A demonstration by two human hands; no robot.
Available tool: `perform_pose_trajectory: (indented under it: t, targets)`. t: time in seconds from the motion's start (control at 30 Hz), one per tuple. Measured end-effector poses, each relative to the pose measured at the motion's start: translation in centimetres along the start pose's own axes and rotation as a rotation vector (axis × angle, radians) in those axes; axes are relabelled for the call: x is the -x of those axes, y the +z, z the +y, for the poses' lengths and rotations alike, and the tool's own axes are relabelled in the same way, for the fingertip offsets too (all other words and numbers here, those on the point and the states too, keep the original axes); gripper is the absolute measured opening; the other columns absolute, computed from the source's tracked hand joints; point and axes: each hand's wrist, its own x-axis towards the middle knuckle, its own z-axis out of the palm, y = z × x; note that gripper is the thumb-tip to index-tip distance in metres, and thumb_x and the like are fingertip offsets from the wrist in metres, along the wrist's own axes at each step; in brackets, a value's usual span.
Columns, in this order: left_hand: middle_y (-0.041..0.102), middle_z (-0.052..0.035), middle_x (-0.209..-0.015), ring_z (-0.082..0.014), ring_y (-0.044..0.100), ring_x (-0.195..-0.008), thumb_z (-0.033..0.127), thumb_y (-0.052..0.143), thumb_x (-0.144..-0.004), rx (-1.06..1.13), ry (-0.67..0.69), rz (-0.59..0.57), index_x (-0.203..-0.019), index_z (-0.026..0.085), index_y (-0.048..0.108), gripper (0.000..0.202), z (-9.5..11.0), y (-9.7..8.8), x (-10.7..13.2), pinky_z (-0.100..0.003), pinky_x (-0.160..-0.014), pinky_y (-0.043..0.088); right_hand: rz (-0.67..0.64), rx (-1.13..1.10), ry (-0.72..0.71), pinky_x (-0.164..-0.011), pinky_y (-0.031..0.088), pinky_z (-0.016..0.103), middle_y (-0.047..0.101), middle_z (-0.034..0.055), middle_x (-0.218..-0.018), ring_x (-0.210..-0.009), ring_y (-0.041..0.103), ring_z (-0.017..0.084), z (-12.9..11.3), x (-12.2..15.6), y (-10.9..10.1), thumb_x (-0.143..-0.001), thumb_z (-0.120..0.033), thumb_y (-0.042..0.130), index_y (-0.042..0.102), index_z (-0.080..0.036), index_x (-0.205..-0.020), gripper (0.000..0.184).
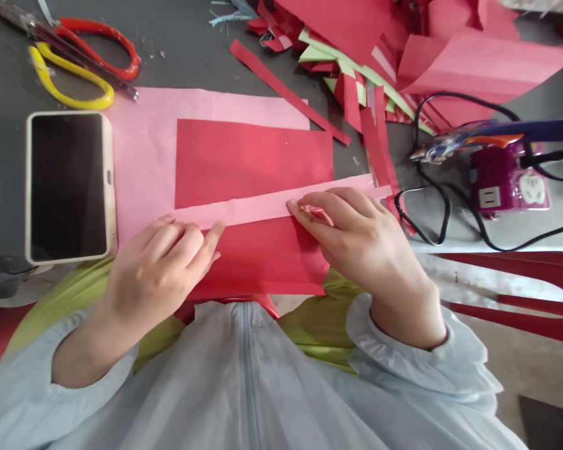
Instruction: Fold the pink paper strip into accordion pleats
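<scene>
A red paper sheet (pixel 253 162) lies in front of me on a larger pink sheet (pixel 145 144). Across the red sheet runs a long pale pink paper strip (pixel 258 208). My left hand (pixel 162 262) rests on the strip's left part with fingers curled and fingertips pressed on it. My right hand (pixel 351 231) pinches the strip near its middle, fingers pressed together on the paper.
A phone (pixel 68 186) lies face up at the left. Red-handled scissors (pixel 98 44) and yellow-handled scissors (pixel 70 81) lie at the far left. Red and green paper scraps (pixel 356 69) pile at the back right, beside a glue gun (pixel 455 140), a purple power strip (pixel 511 181) and black cables.
</scene>
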Motion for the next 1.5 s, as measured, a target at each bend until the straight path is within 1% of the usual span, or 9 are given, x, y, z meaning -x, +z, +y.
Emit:
perform_pose_trajectory:
  t: [0.27,0.4,0.57,0.67,0.9,1.07,1.17,1.3,1.5]
  targets:
    - [0.059,-0.0040,-0.078,-0.0218,0.059,-0.077,0.032,0.067,-0.088,-0.086,-0.031,-0.105,-0.134,0.013,0.060,0.051,1.2,-0.1,-0.3,-0.042,-0.091,0.059,0.018,0.021,0.018,-0.075,0.051,0.034,0.070,0.0078,-0.113,-0.101,0.062,0.021,-0.1,0.8,0.0,-0.097,-0.008,0.044,0.056,-0.022,-0.131,0.039]
    - [0.054,-0.0025,-0.075,-0.0205,0.057,-0.075,0.036,0.064,-0.090,-0.104,-0.061,-0.142,-0.139,0.017,0.056,0.053,1.8,-0.2,-0.9,-0.040,-0.092,0.058,0.041,0.072,0.008,-0.086,0.054,0.036,0.071,0.0060,-0.112,-0.099,0.063,0.020,-0.2,0.9,0.0,-0.096,-0.007,0.046,0.057,-0.025,-0.131,0.041]
    - [0.047,0.0000,-0.074,-0.0171,0.052,-0.070,0.037,0.063,-0.092,0.027,-0.203,-0.208,-0.143,0.030,0.052,0.053,2.7,-0.3,-1.8,-0.043,-0.096,0.057,-0.039,0.053,0.036,-0.094,0.055,0.039,0.069,0.0099,-0.120,-0.103,0.063,0.022,-0.8,1.3,-0.6,-0.092,-0.003,0.046,0.056,-0.020,-0.136,0.047]
    - [0.043,0.0011,-0.071,-0.0161,0.048,-0.066,0.037,0.063,-0.092,0.062,-0.277,-0.222,-0.142,0.034,0.052,0.052,3.4,-0.4,-2.4,-0.047,-0.099,0.056,-0.059,0.103,0.060,-0.097,0.054,0.040,0.069,0.0086,-0.121,-0.109,0.063,0.021,-1.9,1.2,-1.0,-0.092,-0.004,0.047,0.053,-0.024,-0.139,0.052]
    - [0.036,0.0017,-0.064,-0.0168,0.039,-0.057,0.048,0.057,-0.093,-0.020,-0.271,-0.203,-0.143,0.036,0.051,0.052,4.0,-0.3,-3.1,-0.050,-0.090,0.060,-0.066,0.138,0.204,-0.101,0.052,0.043,0.067,0.0134,-0.123,-0.117,0.059,0.026,-4.9,0.6,-0.9,-0.093,-0.012,0.050,0.056,-0.019,-0.138,0.046]
    - [0.033,0.0024,-0.062,-0.0147,0.039,-0.054,0.041,0.057,-0.094,-0.016,-0.310,-0.248,-0.143,0.040,0.050,0.049,3.9,-0.1,-3.6,-0.048,-0.081,0.063,-0.028,0.151,0.252,-0.100,0.054,0.043,0.068,0.0114,-0.118,-0.115,0.059,0.024,-5.9,0.5,-0.3,-0.094,-0.013,0.050,0.058,-0.017,-0.136,0.043]
    - [0.034,0.0021,-0.061,-0.0150,0.042,-0.053,0.040,0.055,-0.095,0.010,-0.302,-0.234,-0.144,0.042,0.048,0.050,3.9,-0.1,-3.5,-0.048,-0.076,0.063,-0.037,0.128,0.277,-0.101,0.053,0.043,0.067,0.0105,-0.119,-0.115,0.057,0.022,-5.9,0.5,-0.2,-0.094,-0.013,0.048,0.058,-0.018,-0.136,0.043]
    - [0.041,-0.0009,-0.064,-0.0198,0.054,-0.063,0.046,0.051,-0.095,0.085,-0.410,-0.338,-0.142,0.046,0.048,0.048,4.0,-0.4,-3.3,-0.051,-0.079,0.061,-0.032,0.112,0.317,-0.101,0.050,0.042,0.067,0.0120,-0.118,-0.114,0.057,0.023,-5.2,0.9,-0.3,-0.093,-0.011,0.049,0.059,-0.014,-0.134,0.042]
    - [0.041,-0.0013,-0.065,-0.0207,0.057,-0.067,0.045,0.051,-0.095,0.130,-0.481,-0.424,-0.144,0.050,0.042,0.050,4.3,-1.2,-4.1,-0.052,-0.078,0.062,-0.010,0.158,0.360,-0.096,0.050,0.042,0.067,0.0128,-0.113,-0.105,0.058,0.023,-3.9,1.7,-0.7,-0.091,-0.005,0.049,0.060,-0.011,-0.131,0.042]
